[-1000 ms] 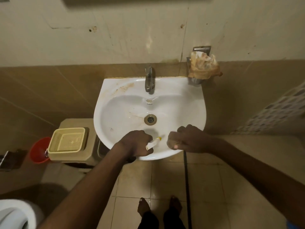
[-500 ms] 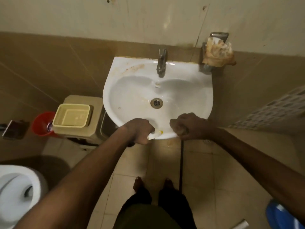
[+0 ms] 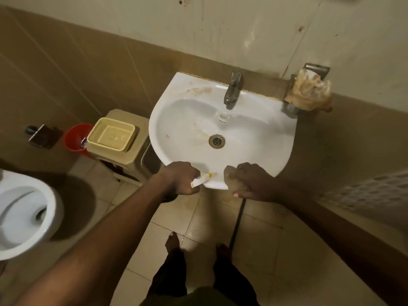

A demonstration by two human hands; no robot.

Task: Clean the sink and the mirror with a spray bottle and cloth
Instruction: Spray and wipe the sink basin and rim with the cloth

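A white wall-mounted sink (image 3: 260,129) has brown stains on its back left rim and a metal tap (image 3: 233,90) at the back. My left hand (image 3: 181,181) is closed around a spray bottle at the sink's front rim; only its white and yellow nozzle (image 3: 202,178) shows. My right hand (image 3: 251,183) presses a crumpled tan cloth (image 3: 231,182) against the front edge of the sink. The mirror is out of view.
A stained rag (image 3: 308,91) sits on a metal holder right of the tap. Left of the sink stand a beige bin (image 3: 123,151) with a cream tub (image 3: 111,134) on top, and a red bucket (image 3: 74,138). A toilet (image 3: 24,213) is lower left. A black hose (image 3: 237,224) hangs below the sink.
The view has swung left and tilted, so the sink sits further right. Both hands stay at the front rim; the right hand has shifted slightly down over the edge.
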